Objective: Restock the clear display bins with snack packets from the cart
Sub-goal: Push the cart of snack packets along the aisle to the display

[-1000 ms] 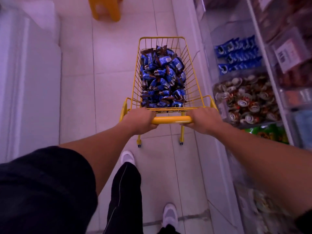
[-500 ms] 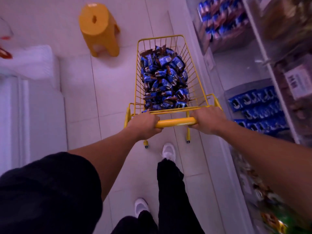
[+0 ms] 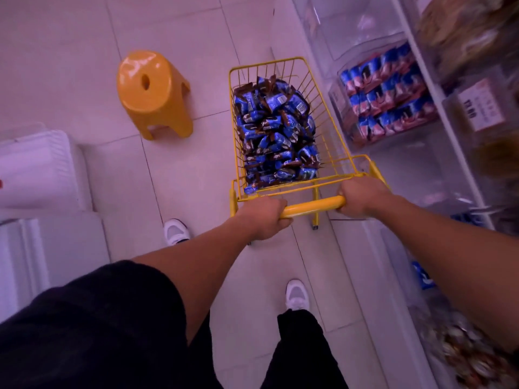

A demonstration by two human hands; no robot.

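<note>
- So the cart (image 3: 283,153) has rolled further up the aisle since half a second ago: the yellow stool (image 3: 153,94) now sits closer on the left, and the bin of blue-and-pink packs (image 3: 387,91) has slid down beside the basket.
- Left hand (image 3: 264,217) and right hand (image 3: 361,199) both wrap the yellow handle (image 3: 311,206), fingers curled round it, nothing else held.
- Snack packets (image 3: 276,136) are heaped in the basket, straight ahead of both hands; the cart's long axis runs up the aisle.
- Clear display bins (image 3: 362,35) lie to the right, so the right hand is nearer.
- Cart's right edge is just beside the shelving; open floor is on the left.
</note>
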